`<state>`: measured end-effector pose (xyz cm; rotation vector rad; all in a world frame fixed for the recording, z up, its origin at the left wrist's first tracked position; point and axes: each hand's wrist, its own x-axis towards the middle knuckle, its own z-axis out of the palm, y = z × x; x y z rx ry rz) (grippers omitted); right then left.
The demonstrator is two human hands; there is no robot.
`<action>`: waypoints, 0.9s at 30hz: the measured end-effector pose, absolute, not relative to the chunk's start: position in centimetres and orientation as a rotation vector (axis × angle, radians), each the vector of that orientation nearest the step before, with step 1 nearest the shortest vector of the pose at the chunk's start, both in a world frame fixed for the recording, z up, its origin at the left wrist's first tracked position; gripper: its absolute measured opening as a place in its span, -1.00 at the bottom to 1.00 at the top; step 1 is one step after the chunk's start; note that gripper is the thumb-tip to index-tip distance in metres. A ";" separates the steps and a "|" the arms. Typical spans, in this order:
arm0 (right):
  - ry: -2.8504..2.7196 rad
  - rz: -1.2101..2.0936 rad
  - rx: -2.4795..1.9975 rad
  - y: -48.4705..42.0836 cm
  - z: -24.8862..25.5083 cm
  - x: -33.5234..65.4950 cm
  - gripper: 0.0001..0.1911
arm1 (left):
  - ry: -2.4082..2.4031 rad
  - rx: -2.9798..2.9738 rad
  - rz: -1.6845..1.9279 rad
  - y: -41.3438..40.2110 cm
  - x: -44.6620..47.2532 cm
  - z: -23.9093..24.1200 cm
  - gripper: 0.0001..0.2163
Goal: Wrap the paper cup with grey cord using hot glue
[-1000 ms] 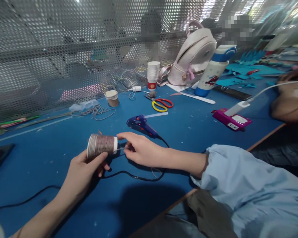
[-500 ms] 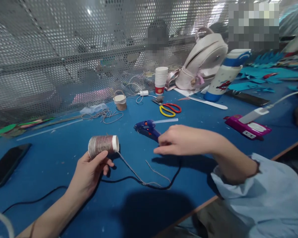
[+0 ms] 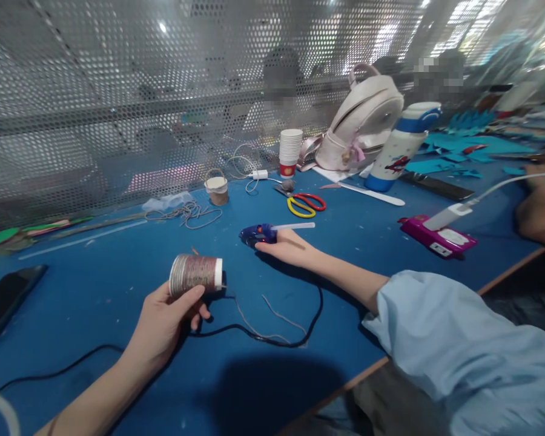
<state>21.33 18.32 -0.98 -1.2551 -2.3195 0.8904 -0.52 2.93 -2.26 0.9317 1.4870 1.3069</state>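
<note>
Perforated metal screening (image 3: 95,121) backs a blue tabletop (image 3: 95,290) seen by remote through the worn camera, where I have a string-wrapped paper cup (image 3: 195,272) tipped on its side at left of centre. The left hand (image 3: 168,312) curls partway closed around the cup, thumb on its near side. To its right, the right hand (image 3: 286,247) wraps the handle of a blue glue gun (image 3: 253,235), most fingers hidden from me; the nozzle points left and a glue stick (image 3: 297,226) juts from the rear. Below, a black cord (image 3: 272,343) loops beside a loose grey string (image 3: 249,324). Beyond the gun I find red-and-yellow scissors (image 3: 306,207), a small handled basket (image 3: 217,192), tangled string (image 3: 186,213) and stacked paper cups (image 3: 290,151); a backpack (image 3: 363,127) and a bottle (image 3: 397,151) stand farther right. A purple power strip (image 3: 438,236) sits beyond the right forearm, near another person's arm (image 3: 542,206). A dark phone (image 3: 11,303) lies at far left. Blue surface gives me room between cup and gun; the table's near edge (image 3: 367,372) slants beneath the right sleeve (image 3: 454,339), and the cord crosses the space in front.
</note>
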 end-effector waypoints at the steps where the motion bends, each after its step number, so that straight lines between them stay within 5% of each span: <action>1: -2.311 0.917 -1.242 17.9 -0.7 21.5 -0.83 | 1.495 0.954 1.303 2.9 -0.6 -2.3 -0.69; 5: -2.231 1.145 -1.077 14.9 0.9 22.6 -0.77 | 1.595 1.044 1.309 2.8 -0.9 -2.4 -0.74; 27: -2.531 0.780 -0.670 11.6 0.6 23.1 -0.74 | 1.748 1.106 1.231 2.7 -0.5 -1.9 -0.73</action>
